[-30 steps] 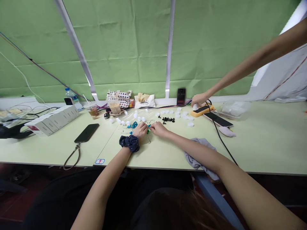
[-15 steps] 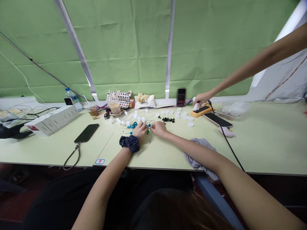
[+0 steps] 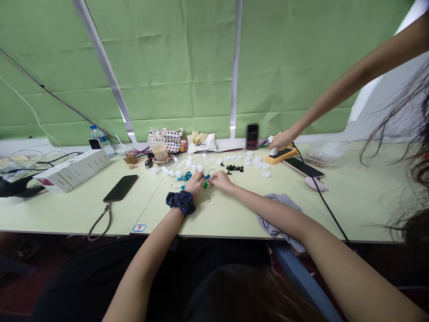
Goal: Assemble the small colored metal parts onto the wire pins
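My left hand (image 3: 194, 182), with a dark dotted scrunchie at its wrist, is closed at a small blue piece (image 3: 207, 177). From the other side my right hand (image 3: 220, 180) pinches at the same piece; the fingertips nearly meet and partly hide it. A small green piece (image 3: 205, 184) lies just under the fingers. Several shiny blue pieces (image 3: 187, 176) with thin metal wires are left of my left hand. One bent metal wire (image 3: 208, 197) rests on the table below the hands. White round caps (image 3: 178, 173) and black screw-like parts (image 3: 235, 168) lie beyond them.
At the right, another person's hand (image 3: 281, 139) holds a white plug at an orange power strip (image 3: 284, 154). Phones (image 3: 121, 188), white boxes (image 3: 73, 170), drink cups (image 3: 160, 151) and a grey cloth (image 3: 268, 219) are around. A black cable (image 3: 321, 197) crosses the table's right side.
My hands stay together, with only slight finger movement. The other person's arm has shifted a little, and dark hair has come into view at the right edge.
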The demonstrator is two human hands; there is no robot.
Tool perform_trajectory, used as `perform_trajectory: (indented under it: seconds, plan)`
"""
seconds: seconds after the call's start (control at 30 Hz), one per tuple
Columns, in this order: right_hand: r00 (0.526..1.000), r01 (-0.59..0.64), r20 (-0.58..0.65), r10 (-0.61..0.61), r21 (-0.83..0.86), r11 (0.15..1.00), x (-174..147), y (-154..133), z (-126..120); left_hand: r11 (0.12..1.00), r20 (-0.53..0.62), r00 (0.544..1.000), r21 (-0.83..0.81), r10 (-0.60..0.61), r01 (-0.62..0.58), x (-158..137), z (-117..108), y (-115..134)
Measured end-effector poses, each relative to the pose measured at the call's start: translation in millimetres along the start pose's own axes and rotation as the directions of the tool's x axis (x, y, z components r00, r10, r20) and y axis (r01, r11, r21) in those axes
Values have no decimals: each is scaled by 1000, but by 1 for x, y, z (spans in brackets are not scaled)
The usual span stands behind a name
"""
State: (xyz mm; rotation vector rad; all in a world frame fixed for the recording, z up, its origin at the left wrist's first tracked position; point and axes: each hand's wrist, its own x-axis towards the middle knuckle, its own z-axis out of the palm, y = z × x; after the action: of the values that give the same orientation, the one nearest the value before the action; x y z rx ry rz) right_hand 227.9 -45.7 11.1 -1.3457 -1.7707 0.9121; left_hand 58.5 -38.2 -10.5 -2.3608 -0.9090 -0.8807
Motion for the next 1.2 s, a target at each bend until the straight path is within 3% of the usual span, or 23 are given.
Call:
perform_trajectory:
  seconds: [0.1,0.2,0.3,0.43,0.5,0.57,0.63,0.7,0.8,0.9,1.03,1.13,1.2]
  plan:
    - [979,-179,140,146,271,946,5,2,-3,998,17,999,37,48,-49,0,-3,2]
    - [918,-361,325,228,442,821,9,2,-10,994,26,995,55,92,-94,1,-5,4]
    - [868,-430,456,198,490,758,10,2,-17,992,22,994,66,105,-106,0,-6,7]
    - [823,-454,544,164,457,765,7,-1,-21,995,28,995,40,92,-93,0,-7,9]
    - [829,-440,530,178,421,793,4,-3,-20,996,32,996,38,79,-80,0,-7,9]
    - [872,-378,446,201,352,856,1,-4,-17,995,52,995,37,89,-91,0,-6,8]
    - [948,-220,278,156,215,952,-1,-3,-13,994,81,991,23,109,-111,1,-5,7]
    - [995,-9,100,11,-16,1000,-2,-3,-9,994,93,990,5,104,-105,2,-2,5]
    - [978,190,-16,-209,-354,916,-3,-6,-4,996,90,992,18,83,-85,2,0,4]
    - [963,229,-19,-270,-479,848,-2,-8,-3,995,97,991,42,88,-92,2,-1,4]
    - [976,201,-14,-219,-344,917,-1,-6,-7,995,122,990,58,73,-80,3,-7,5]
    - [995,100,4,-100,-99,990,2,-1,-8,992,129,988,83,83,-94,4,-8,6]
    - [997,3,77,-9,76,997,4,2,-8,990,114,989,102,90,-102,5,-6,6]
